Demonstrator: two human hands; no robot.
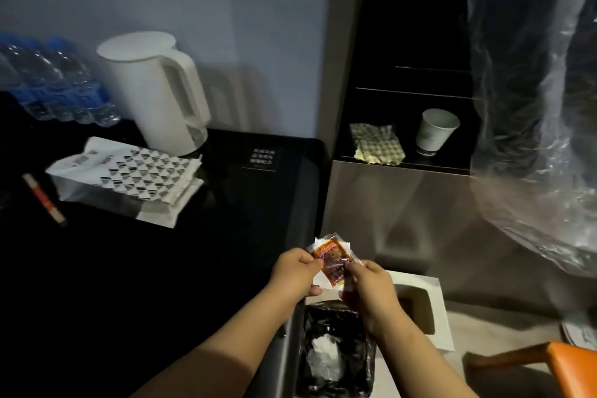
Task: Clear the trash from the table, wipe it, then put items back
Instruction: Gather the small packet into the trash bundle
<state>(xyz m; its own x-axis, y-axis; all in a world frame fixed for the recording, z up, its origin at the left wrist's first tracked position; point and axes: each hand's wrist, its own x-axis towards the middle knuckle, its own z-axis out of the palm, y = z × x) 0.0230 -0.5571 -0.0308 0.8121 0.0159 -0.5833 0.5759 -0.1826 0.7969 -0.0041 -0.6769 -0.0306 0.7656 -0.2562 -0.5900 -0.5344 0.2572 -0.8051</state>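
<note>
Both my hands hold red and clear sauce packets (330, 258) just past the right edge of the black table (161, 268). My left hand (295, 273) pinches their left side and my right hand (368, 284) pinches the right side. Directly below stands a bin lined with a black bag (336, 352), with crumpled white trash inside. On the table lie a white patterned paper bag (129, 176) and a red-wrapped chopstick packet (43, 199).
A white kettle (155, 90) and a pack of water bottles (55, 81) stand at the table's back. A shelf on the right holds a checked cloth (376, 144) and a paper cup (434, 131). A white box (426, 304), an orange chair (568, 368) and hanging plastic wrap (542, 107) are to the right.
</note>
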